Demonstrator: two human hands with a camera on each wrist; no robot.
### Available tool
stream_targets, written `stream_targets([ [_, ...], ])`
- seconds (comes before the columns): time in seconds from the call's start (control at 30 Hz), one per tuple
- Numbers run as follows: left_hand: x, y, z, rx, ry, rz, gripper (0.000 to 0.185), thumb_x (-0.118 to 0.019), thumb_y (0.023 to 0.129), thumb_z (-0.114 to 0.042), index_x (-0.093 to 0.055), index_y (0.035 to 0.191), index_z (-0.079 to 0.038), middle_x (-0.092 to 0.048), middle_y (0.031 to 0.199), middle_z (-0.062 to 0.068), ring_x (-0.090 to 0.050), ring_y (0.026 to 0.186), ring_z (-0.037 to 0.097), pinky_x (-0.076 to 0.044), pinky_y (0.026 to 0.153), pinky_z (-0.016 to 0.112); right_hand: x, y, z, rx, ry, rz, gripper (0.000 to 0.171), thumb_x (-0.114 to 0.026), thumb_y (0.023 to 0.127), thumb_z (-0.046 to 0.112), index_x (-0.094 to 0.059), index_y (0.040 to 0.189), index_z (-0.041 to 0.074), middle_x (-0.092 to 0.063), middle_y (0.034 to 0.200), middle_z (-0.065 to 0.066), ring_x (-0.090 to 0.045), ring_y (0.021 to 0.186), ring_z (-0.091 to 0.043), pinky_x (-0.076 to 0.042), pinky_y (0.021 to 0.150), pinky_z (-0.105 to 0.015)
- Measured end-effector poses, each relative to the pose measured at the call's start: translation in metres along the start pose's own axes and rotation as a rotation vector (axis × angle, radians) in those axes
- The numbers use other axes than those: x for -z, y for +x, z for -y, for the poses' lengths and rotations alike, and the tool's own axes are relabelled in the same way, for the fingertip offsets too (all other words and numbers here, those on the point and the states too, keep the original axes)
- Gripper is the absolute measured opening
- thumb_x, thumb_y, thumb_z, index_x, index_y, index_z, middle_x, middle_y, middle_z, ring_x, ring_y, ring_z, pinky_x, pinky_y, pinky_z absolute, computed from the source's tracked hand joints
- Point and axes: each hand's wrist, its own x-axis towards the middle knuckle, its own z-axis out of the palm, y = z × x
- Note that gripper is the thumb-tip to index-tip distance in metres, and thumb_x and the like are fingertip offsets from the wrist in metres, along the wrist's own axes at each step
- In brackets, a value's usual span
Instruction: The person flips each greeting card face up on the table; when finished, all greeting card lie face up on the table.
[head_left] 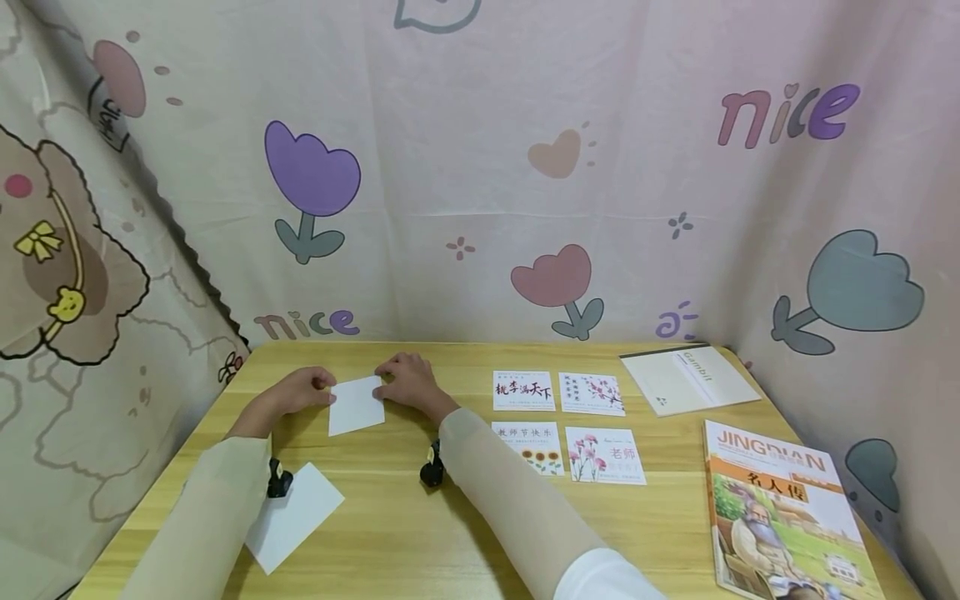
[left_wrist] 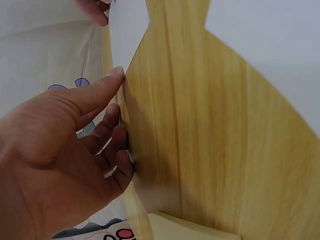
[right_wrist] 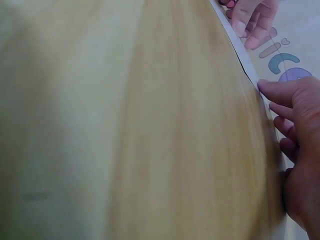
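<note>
A small blank white card (head_left: 356, 404) lies flat on the wooden table (head_left: 450, 533), at the back left. My left hand (head_left: 303, 390) touches its left edge and my right hand (head_left: 408, 379) touches its upper right corner. In the left wrist view the left hand (left_wrist: 75, 145) lays a straight thumb against the card (left_wrist: 127, 30), its other fingers loosely bent. The right wrist view has the right hand (right_wrist: 297, 130) with its thumb tip on the card's thin edge (right_wrist: 241, 56). Neither hand visibly pinches the card.
A second white sheet (head_left: 296, 512) lies by my left forearm. Several printed greeting cards (head_left: 567, 425) sit right of centre. Further right are a pale notebook (head_left: 690, 379) and a picture book (head_left: 787, 517). Patterned cloth (head_left: 480, 167) walls in the table.
</note>
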Motion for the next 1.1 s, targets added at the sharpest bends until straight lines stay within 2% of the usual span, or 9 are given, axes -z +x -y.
stream_targets([
  [0.13,0.0011,-0.0016,-0.0013,0.025,-0.015,0.01,0.037,-0.07,0.094,-0.016,-0.057,0.12,0.006,-0.056,0.111,0.02,-0.049,0.101,0.033,-0.044,0.09,0.046,0.0011,0.0005,0.0003,-0.006,0.015,0.004,0.041,-0.067,0.092,0.049,-0.067,0.129,0.031,-0.054,0.14,0.003,-0.044,0.128,-0.019,-0.033,0.109,-0.035],
  [0.3,0.0014,-0.0031,-0.0029,0.057,-0.018,0.029,0.044,-0.073,0.093,-0.024,-0.057,0.123,0.004,-0.056,0.118,0.022,-0.05,0.104,0.034,-0.045,0.092,0.051,0.0009,0.0015,0.0011,-0.015,0.013,0.009,0.041,-0.067,0.092,0.051,-0.068,0.127,0.03,-0.054,0.14,0.003,-0.044,0.128,-0.018,-0.032,0.11,-0.036],
  [0.57,0.0009,0.0004,-0.0017,0.024,-0.011,0.026,0.035,-0.074,0.092,-0.02,-0.059,0.114,0.002,-0.056,0.111,0.018,-0.048,0.101,0.032,-0.043,0.09,0.048,0.0016,0.0001,0.0022,-0.041,0.042,0.016,0.035,-0.072,0.09,0.049,-0.071,0.118,0.027,-0.054,0.138,0.003,-0.043,0.13,-0.018,-0.03,0.114,-0.037],
  [0.73,-0.0003,0.0015,-0.0031,0.015,0.01,0.028,0.027,-0.072,0.092,-0.016,-0.062,0.109,0.002,-0.061,0.107,0.017,-0.052,0.098,0.032,-0.045,0.09,0.049,0.001,0.0003,0.0015,-0.055,0.064,0.016,0.039,-0.073,0.089,0.049,-0.071,0.119,0.025,-0.054,0.136,0.003,-0.044,0.128,-0.018,-0.03,0.113,-0.035],
  [0.93,-0.0022,0.0017,-0.004,0.036,-0.005,0.023,0.037,-0.073,0.092,-0.016,-0.056,0.118,0.005,-0.055,0.111,0.02,-0.048,0.101,0.033,-0.043,0.091,0.048,0.0008,0.0009,0.0006,-0.067,0.076,0.018,0.041,-0.074,0.089,0.049,-0.07,0.12,0.024,-0.053,0.137,0.002,-0.042,0.128,-0.018,-0.029,0.114,-0.035],
  [1.1,-0.002,0.0008,-0.0036,0.05,-0.007,0.02,0.039,-0.073,0.092,-0.018,-0.056,0.12,0.004,-0.055,0.115,0.022,-0.048,0.103,0.034,-0.044,0.093,0.051,0.0026,0.0005,0.0025,-0.061,0.069,0.023,0.04,-0.075,0.088,0.049,-0.07,0.117,0.023,-0.054,0.135,0.002,-0.042,0.127,-0.018,-0.03,0.113,-0.035],
])
